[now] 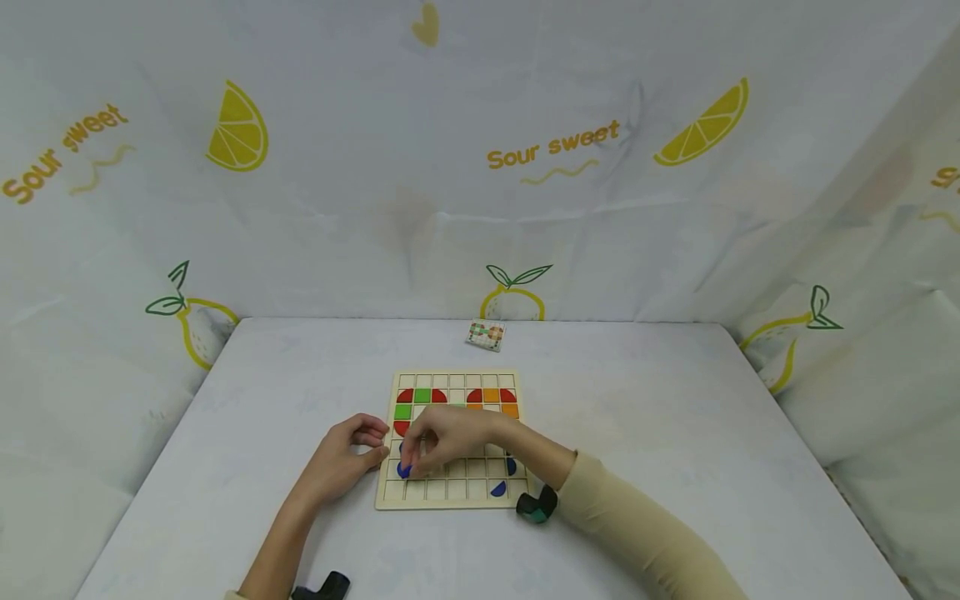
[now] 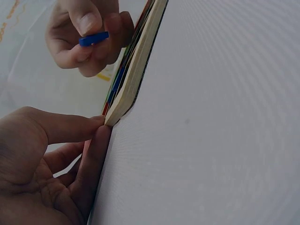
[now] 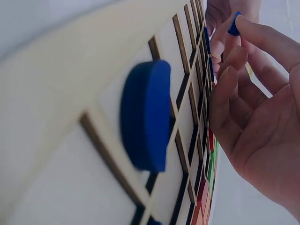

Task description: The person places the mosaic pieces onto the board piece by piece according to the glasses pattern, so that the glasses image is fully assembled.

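Note:
My right hand [image 1: 452, 433] pinches a small blue half-round tile [image 2: 93, 39] between thumb and fingertip, over the near left part of a wooden grid board [image 1: 447, 504]. My left hand [image 1: 347, 458] rests at the board's left side, and the left wrist view shows its thumb and a finger gripping the board's edge. Red, green and orange tiles fill cells toward the far side, partly hidden by my right hand and forearm. A loose blue half-round tile [image 3: 145, 117] lies askew on the grid near the front right, with another blue tile [image 1: 512, 467] behind it.
A small patterned card [image 1: 486, 334] lies at the back of the white table [image 1: 637, 400]. Behind the table hangs a white cloth printed with lemons [image 1: 701, 125]. A black wrist device [image 1: 537, 505] sits by the board's right front corner.

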`<move>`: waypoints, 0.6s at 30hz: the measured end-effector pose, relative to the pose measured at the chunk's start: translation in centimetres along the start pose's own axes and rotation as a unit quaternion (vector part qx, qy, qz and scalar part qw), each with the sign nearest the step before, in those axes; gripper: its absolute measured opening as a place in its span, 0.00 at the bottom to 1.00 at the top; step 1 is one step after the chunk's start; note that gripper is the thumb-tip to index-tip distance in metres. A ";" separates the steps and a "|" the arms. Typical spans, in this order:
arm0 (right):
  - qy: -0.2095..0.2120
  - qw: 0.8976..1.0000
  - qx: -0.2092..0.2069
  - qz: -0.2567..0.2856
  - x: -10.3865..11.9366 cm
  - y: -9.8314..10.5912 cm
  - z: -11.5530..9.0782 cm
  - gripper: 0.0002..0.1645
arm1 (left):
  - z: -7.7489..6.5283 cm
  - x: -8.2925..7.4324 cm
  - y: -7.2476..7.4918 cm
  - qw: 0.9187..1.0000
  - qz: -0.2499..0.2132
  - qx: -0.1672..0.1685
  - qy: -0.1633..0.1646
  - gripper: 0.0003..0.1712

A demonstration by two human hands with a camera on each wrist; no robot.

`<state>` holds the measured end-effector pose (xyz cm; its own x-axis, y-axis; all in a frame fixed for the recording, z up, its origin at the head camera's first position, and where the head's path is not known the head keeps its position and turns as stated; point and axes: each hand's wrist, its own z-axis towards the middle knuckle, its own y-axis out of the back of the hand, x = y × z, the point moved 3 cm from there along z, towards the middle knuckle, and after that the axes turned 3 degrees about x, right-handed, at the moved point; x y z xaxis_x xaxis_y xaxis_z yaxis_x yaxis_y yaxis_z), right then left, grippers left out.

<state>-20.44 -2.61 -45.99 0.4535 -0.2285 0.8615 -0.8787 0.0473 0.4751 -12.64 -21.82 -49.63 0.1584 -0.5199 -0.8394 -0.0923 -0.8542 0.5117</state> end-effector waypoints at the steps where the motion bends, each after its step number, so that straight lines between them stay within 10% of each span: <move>1: -0.002 1.000 0.001 0.007 -0.1 0.0 0.0 0.05 | 0.0 0.0 0.0 1.000 0.002 -0.001 0.001 0.16; 18: -0.014 1.000 -0.006 -0.010 -0.2 -0.3 -0.3 0.04 | -0.2 -0.2 0.1 1.000 0.000 0.002 0.004 0.17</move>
<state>-20.22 -2.31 -46.27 0.4662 -0.2576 0.8464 -0.8676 0.0540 0.4943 -12.53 -21.77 -49.39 0.1671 -0.5206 -0.8373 -0.0955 -0.8538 0.5118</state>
